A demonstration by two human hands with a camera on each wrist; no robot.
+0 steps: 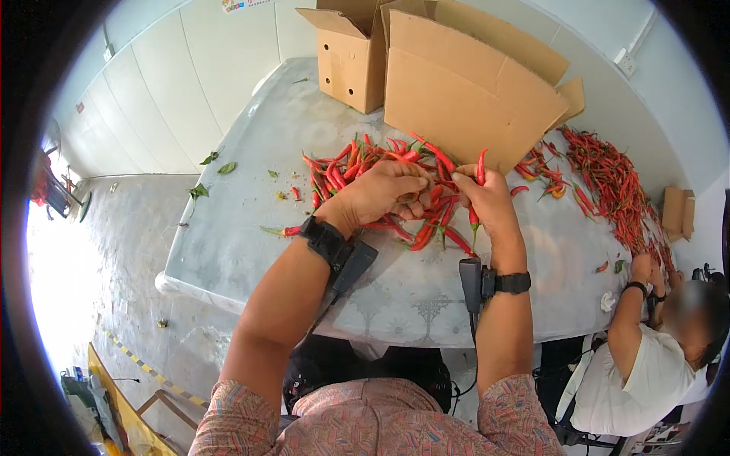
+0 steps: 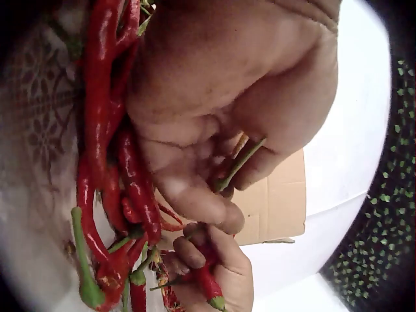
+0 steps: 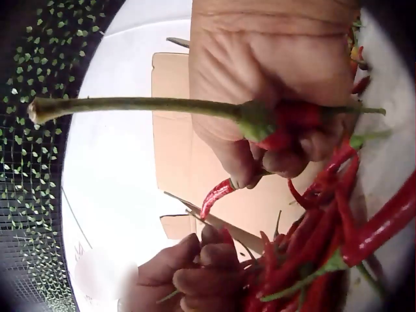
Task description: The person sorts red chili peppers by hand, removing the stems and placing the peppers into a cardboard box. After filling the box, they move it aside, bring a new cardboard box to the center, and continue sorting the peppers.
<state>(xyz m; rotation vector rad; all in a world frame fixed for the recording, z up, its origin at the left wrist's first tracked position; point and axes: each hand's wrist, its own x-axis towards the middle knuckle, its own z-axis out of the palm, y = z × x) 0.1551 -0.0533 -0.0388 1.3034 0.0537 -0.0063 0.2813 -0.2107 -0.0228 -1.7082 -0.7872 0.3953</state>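
The fingers [image 2: 195, 201] of our left hand [image 1: 382, 191] are curled and pinch a thin green chilli stem [image 2: 239, 164]. The hand rests on the heap of long red chilli peppers [image 1: 357, 163] that lies in the middle of the pale grey patterned bench [image 1: 243, 235]. The fingers [image 3: 292, 156] of our right hand [image 1: 490, 204] are closed round a small bunch of red chillies [image 1: 473, 216]. One of them stands up above the hand and the others hang below it. In the right wrist view we see a long green stalk [image 3: 130, 105] jutting out of that grip. Our two hands sit just beside each other at the right edge of the heap.

Behind the heap, touching its far side, stands a large brown cardboard box [image 1: 464, 91] with its flaps open, and a smaller brown cardboard box [image 1: 350, 61] stands just beside it to the left. A second spread of red chillies [image 1: 608, 178] runs along the bench to our right, where another person in a white shirt [image 1: 646, 372] reaches into it. A few loose green leaves [image 1: 226, 168] lie well apart on the left of the bench.
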